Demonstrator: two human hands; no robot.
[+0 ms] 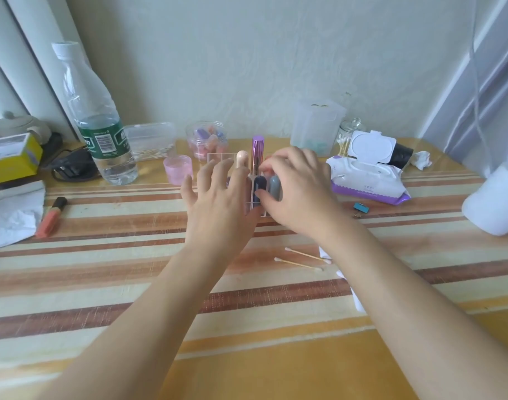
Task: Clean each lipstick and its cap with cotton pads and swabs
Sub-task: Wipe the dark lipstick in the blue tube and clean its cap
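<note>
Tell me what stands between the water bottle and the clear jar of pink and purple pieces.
In the head view, a clear plastic box stands at the back of that stretch, and a small pink cup stands in front of it.

Both hands at the clear organizer (221, 157), mid-table (131, 284).
Left hand (218, 197) flat over its left side, fingers spread. Right hand (299, 192) curled over the navy lipstick (260, 183) and grey lipstick (275, 187), thumb against the navy one; can't tell which it grips. Purple lipstick (258, 153) and peach lipstick (242, 158) upright in the back row. Two cotton swabs (300, 263) lie by the right forearm. Wipes pack (365, 180) to the right, water bottle (99, 122) back left, orange tube (52, 216) lying far left.
</note>
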